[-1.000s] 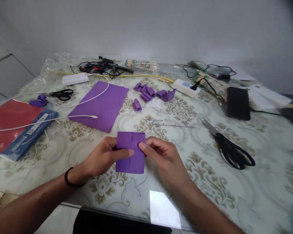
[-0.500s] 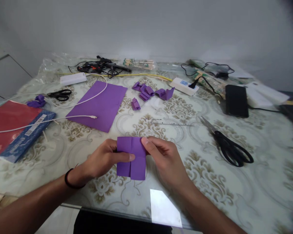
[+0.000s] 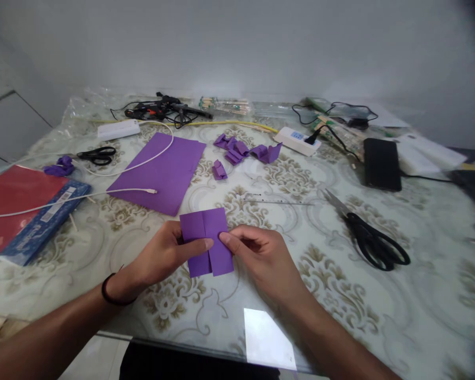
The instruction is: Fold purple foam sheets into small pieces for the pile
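A folded square of purple paper [image 3: 216, 224] is held up above the table's near part, its two side flaps meeting along a seam down the middle. My left hand [image 3: 172, 250] grips its left side, thumb lying across the front near the seam and the fingers hidden behind. On the right edge, my right hand [image 3: 257, 253] pinches the paper between thumb and fingers. Beyond the hands lie larger purple sheets [image 3: 162, 163] and several small folded purple paper pieces [image 3: 236, 152].
Black-handled scissors [image 3: 370, 237] lie at right, near a black phone-like slab [image 3: 382, 164]. A clear ruler [image 3: 281, 201] rests mid-table. A white power strip [image 3: 298, 140] stands farther back. At left are a white cable [image 3: 114, 191], a red-and-blue packet [image 3: 31, 206] and smaller scissors [image 3: 97, 155].
The folded paper has risen slightly, moved left and tilted. My right thumb has slid from its upper right corner down to the middle of the right side.
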`<state>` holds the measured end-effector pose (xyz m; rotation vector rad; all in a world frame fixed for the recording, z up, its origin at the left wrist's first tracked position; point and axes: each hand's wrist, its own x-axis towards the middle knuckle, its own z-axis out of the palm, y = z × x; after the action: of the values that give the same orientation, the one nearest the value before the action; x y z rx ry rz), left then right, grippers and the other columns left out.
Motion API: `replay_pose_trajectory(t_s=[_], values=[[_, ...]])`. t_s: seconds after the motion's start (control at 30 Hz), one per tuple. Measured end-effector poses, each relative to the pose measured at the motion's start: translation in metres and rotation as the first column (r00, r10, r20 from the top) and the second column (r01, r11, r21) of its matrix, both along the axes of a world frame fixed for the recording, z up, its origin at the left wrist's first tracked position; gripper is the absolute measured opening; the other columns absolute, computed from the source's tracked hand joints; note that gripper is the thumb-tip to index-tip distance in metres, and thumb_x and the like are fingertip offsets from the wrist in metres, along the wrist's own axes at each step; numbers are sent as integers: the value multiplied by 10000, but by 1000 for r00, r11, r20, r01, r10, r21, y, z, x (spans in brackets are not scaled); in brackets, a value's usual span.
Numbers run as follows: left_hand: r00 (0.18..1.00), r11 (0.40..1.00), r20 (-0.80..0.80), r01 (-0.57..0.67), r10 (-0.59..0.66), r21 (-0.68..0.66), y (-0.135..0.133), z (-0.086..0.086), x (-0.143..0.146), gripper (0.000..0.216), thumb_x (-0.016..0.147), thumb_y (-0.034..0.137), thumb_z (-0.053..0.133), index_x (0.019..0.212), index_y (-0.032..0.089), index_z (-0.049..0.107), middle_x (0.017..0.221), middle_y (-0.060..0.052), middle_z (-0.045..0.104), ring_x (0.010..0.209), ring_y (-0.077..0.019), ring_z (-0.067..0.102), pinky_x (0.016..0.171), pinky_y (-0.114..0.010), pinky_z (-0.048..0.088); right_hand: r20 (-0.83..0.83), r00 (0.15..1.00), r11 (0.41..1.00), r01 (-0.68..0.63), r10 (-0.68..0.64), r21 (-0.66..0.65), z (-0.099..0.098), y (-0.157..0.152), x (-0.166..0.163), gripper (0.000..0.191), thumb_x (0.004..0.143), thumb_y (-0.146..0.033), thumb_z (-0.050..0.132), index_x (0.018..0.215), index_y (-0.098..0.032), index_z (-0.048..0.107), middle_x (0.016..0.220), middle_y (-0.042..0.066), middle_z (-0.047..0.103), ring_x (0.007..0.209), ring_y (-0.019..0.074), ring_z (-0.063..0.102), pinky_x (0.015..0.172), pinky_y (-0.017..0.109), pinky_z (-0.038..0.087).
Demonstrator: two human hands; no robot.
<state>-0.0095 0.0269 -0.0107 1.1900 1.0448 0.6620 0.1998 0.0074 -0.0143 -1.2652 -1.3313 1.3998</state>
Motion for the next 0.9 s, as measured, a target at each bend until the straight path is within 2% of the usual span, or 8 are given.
replay_pose_trajectory(t_s=[0.17,0.37,0.47,0.57,0.63,0.8,0.9], values=[[997,995,-14,-73,75,65,1,2,0,274,890,427,787,910,155,818,850,-51,789,724,-185,682,661,-266,531,-22,997,995,-79,78,-53,0,1,1,355,949,-488,702,734,-205,712,668,-9,620,611,150,535,577,287,400],[993,987,-77,-73,85,140,3,3,-1,276,899,416,769,852,146,807,786,-36,772,672,-167,648,622,-254,507,-44,998,996,-41,38,-82,-1,2,1,243,894,-431,778,772,-222,799,713,14,761,668,181,669,621,295,485],[990,974,-88,-92,112,209,5,4,-2,245,905,390,762,876,150,803,800,-29,767,704,-169,645,664,-267,513,-94,991,984,-103,90,-143,-1,3,1,237,833,-436,847,773,-214,792,740,22,788,711,198,729,668,303,523],[988,968,-112,-76,106,240,6,5,-3,244,912,381,754,843,150,796,746,-16,741,661,-150,608,640,-261,487,-41,995,984,-94,88,-154,-2,3,0,278,835,-442,850,721,-204,765,698,33,796,691,199,746,624,290,492],[989,970,-106,-77,104,232,6,4,-3,236,914,372,758,841,151,799,739,-13,735,660,-146,601,642,-261,484,-32,996,984,-82,78,-158,-3,3,0,275,841,-443,846,731,-205,762,701,39,806,685,200,751,601,287,480],[983,976,67,-178,171,122,7,-3,-2,169,889,335,811,882,167,812,820,-18,764,744,-160,642,721,-272,524,-72,995,989,-74,65,-132,-1,3,1,237,908,-435,768,827,-212,781,734,38,815,725,201,761,734,324,544],[980,980,92,-182,175,76,8,-4,-1,161,863,325,839,888,169,806,811,-9,760,736,-155,643,708,-261,524,-31,999,994,-41,38,-101,3,5,4,253,910,-443,757,824,-206,774,712,29,782,713,190,724,723,318,525]])
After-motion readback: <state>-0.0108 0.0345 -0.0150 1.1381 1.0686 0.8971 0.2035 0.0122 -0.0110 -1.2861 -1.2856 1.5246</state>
